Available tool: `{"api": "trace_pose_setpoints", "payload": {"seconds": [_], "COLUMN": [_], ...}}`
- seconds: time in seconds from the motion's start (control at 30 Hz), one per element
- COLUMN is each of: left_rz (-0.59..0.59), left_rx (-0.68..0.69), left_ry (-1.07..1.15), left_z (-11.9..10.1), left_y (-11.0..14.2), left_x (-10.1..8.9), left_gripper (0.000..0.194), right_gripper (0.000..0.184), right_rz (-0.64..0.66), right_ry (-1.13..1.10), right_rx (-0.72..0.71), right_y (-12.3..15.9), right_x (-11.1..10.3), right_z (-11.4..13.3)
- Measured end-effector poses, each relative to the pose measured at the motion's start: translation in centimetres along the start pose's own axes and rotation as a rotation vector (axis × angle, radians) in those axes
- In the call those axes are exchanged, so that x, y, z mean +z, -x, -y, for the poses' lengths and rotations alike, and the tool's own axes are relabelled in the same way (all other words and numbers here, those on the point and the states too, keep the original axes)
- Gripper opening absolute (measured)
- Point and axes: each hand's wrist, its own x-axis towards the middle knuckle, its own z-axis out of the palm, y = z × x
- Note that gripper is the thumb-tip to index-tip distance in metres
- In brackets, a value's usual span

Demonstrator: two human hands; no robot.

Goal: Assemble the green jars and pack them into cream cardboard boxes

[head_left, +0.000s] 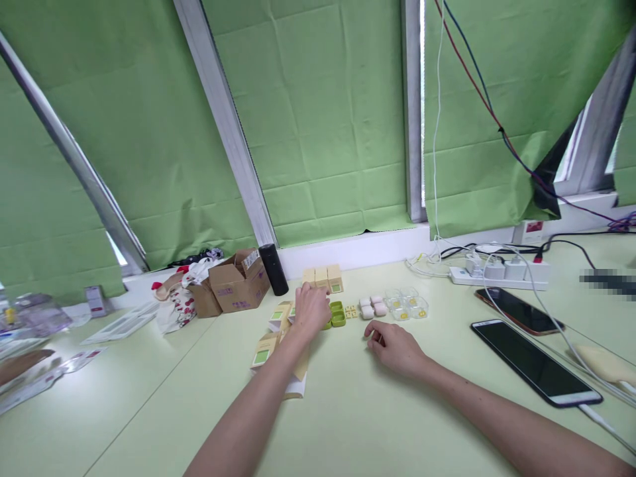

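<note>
Green sheets [318, 119] cover a row of windows above a white ledge [348, 255], against which the far edge of a pale desk [358, 411] runs, as a person works with bare hands among small goods. Reaching farther toward that edge, the left hand [312, 308] bends its fingers down between tan cartons [264, 350] and square green containers [338, 314]; the fingertips are hidden, and whether its grip is spread or pinching something cannot be told. Closer to the person, the right hand [395, 346] hovers low or rests, its fingers loosely curled, though what its grip does underneath cannot be made out. Just beyond it sit pink-and-white pieces [372, 307], with clear cups [406, 305] to their right and tiny yellow pieces [350, 311] to their left, next to the green containers. Three more tan cartons [322, 277] stand in a row near the far edge. Open desk surface stretches between the two forearms and out of view toward the person, with another bare strip between the cartons and the seam at left. Tighter quarters lie along the far edge, where a cardboard box [241, 285] and a black cylinder [273, 269] stand left of the cartons, and at right, where a power strip [497, 283], two phones [536, 361] and trailing cables crowd the desk.
</note>
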Motion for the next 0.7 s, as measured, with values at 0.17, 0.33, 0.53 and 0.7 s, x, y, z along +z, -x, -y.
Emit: {"api": "trace_pose_setpoints", "payload": {"seconds": [0.17, 0.33, 0.53, 0.7], "left_rz": [0.047, 0.081, 0.094, 0.093], "left_rx": [0.086, 0.136, 0.154, 0.167], "left_ry": [0.007, -0.015, -0.037, -0.048], "left_z": [-0.3, -0.4, -0.8, -1.9], "left_y": [3.8, 4.7, 4.8, 5.8], "left_x": [1.3, 2.7, 2.9, 2.1], "left_gripper": [0.020, 0.018, 0.027, 0.031], "right_gripper": [0.021, 0.020, 0.017, 0.022], "right_rz": [-0.002, -0.003, -0.005, -0.021], "right_ry": [0.021, 0.032, 0.030, 0.012], "right_rx": [-0.006, -0.017, -0.021, -0.046], "right_y": [0.2, 0.3, 0.2, 0.3], "right_x": [-0.2, -0.2, 0.0, 0.3], "right_z": [0.3, 0.3, 0.3, 0.2]}}
